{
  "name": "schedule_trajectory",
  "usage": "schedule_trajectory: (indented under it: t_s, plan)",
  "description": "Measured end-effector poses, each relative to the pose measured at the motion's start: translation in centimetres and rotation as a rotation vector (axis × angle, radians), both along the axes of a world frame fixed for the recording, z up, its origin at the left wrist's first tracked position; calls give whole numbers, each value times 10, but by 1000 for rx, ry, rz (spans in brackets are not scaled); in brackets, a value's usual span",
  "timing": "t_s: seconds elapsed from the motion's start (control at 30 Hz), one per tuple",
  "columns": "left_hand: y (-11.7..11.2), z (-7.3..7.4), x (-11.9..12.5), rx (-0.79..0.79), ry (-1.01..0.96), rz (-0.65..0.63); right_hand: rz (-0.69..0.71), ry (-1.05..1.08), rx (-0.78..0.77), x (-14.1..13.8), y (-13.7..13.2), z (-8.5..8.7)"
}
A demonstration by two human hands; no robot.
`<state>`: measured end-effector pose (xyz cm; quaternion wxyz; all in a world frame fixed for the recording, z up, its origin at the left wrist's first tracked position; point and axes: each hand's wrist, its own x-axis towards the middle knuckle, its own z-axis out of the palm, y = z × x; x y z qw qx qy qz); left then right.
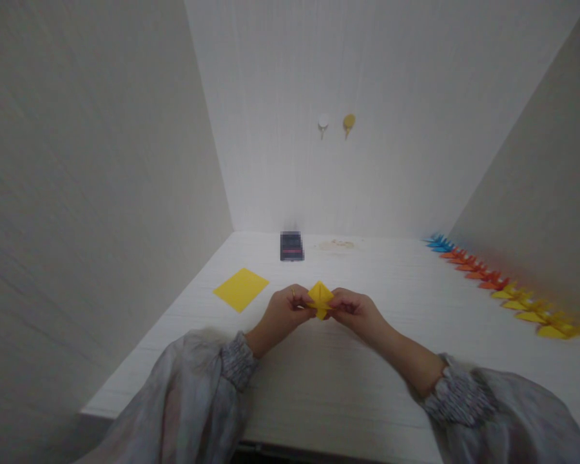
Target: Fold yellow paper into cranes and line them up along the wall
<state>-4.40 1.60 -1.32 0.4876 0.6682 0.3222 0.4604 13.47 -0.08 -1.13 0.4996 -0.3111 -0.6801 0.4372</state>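
On my feed both hands meet in the middle of the view, just above the white table point(319, 386). The left hand point(283, 314) is closed in a narrow pinch on the nine o'clock side of the folded yellow paper point(320, 298). The right hand point(359, 312) pinches the three o'clock side the same way. The fingertips of both press in on the paper's lower half, and a ring point(292, 293) shows on one left finger.

The folded yellow paper is held between the hands, and I cannot tell whether its lower tip touches the tabletop. It reads as a small kite shape. Its long axis runs from twelve to six o'clock, with the broader peak pointing to twelve, toward the far wall, and a short tip pointing to six, toward me. Pale, loose sleeves point(198, 393) cover both forearms to the wrists.

At about ten o'clock from the hands, a flat yellow square sheet point(240, 289) lies near them with one corner toward me. At twelve o'clock, farther back, sits a small dark object point(291, 246), too blurred to identify. Just to its right is a faint tan mark point(337, 244) on the tabletop.

Along the table's edge from two to three o'clock runs a row of folded paper figures point(493, 280). The blue ones are farthest, then orange, and the yellow ones are nearest. High on the far wall hang two small hooks point(336, 124), one white and one yellow.
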Motion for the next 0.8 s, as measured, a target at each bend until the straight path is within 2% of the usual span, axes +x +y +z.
schedule_trajectory:
  t_s: [0.1,0.23,0.4,0.53,0.7,0.8]
  plan:
    - [-1,-1,-1,151,115,37,-13,-132,96,2,0,0]
    - [-3,1,-3,313,202,11,-106,-307,289,3,-1,2]
    - [-3,6,-5,420,225,45,-121,-333,407,3,-4,7]
    - [-2,7,-5,407,189,92,-101,-323,439,2,-6,11]
    - [-8,11,-3,332,101,14,-95,-307,409,3,-5,10]
    - [-10,13,-3,229,42,-41,-124,-235,357,5,-2,6]
